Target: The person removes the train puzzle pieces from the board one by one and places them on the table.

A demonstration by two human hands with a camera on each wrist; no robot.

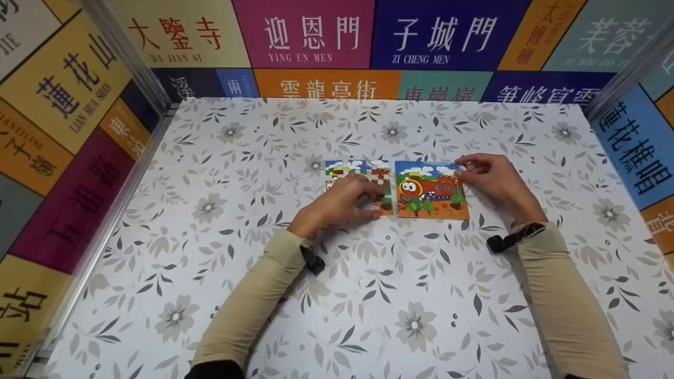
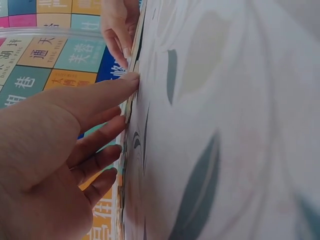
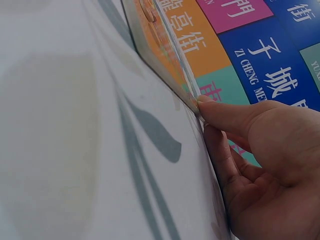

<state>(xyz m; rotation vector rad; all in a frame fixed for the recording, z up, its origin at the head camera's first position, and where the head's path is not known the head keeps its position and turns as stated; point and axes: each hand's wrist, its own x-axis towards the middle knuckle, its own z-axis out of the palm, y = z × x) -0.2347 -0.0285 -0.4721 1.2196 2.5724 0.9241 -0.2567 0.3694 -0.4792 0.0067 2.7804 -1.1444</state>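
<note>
Two square pictures of a cartoon train lie side by side on the table. On the left one, a jigsaw puzzle [image 1: 380, 168], white gaps show among the pieces. My left hand [image 1: 345, 200] is over it and hides much of its middle and lower part. In the left wrist view, the thumb and extended fingers of that hand [image 2: 60, 140] touch the puzzle's edge. At the upper right corner of the right-hand train picture board [image 1: 432, 192], my right hand [image 1: 497, 176] pinches the board. The right wrist view shows thumb and forefinger of this hand [image 3: 275, 150] at the corner.
White cloth with grey flowers and leaves covers the table [image 1: 368, 316]. Upright panels with coloured blocks and Chinese lettering [image 1: 310, 34] stand along the back and both sides. Black straps [image 1: 313, 260] circle both wrists over beige sleeves.
</note>
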